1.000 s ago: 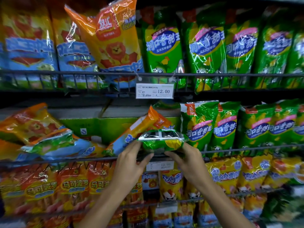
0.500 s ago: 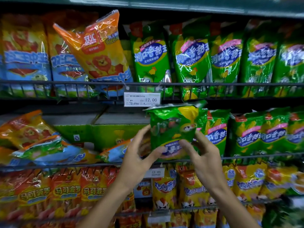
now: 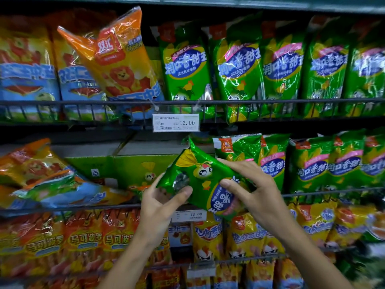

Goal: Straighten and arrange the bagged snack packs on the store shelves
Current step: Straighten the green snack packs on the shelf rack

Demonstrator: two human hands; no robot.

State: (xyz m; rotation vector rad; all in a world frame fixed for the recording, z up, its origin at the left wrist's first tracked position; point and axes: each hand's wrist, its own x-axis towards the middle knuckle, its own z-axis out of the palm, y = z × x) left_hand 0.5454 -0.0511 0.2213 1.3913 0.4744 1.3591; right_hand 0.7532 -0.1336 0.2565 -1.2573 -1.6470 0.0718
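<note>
Both hands hold a green snack bag [image 3: 205, 180] in front of the middle shelf, upside down and tilted. My left hand [image 3: 164, 202] pinches its lower left edge with thumb and fingers. My right hand [image 3: 253, 188] grips its right side, thumb across the front. Just behind it stands a row of matching green bags [image 3: 312, 163] upright on the middle shelf. Left of it, orange and blue bags [image 3: 41, 180] lie toppled on that shelf. On the top shelf an orange lion bag [image 3: 118, 65] leans to the left.
A wire rail [image 3: 250, 102] fronts each shelf. A price tag reading 12.00 [image 3: 176, 122] hangs on the top rail, another [image 3: 189, 215] below the held bag. Green cartons [image 3: 116, 167] sit behind on the middle shelf. Yellow and orange packs [image 3: 83, 240] fill the lower shelves.
The green bag was lifted off the middle shelf, stood up between my hands, then tilted so its top points down and right. My right thumb moved onto its front.
</note>
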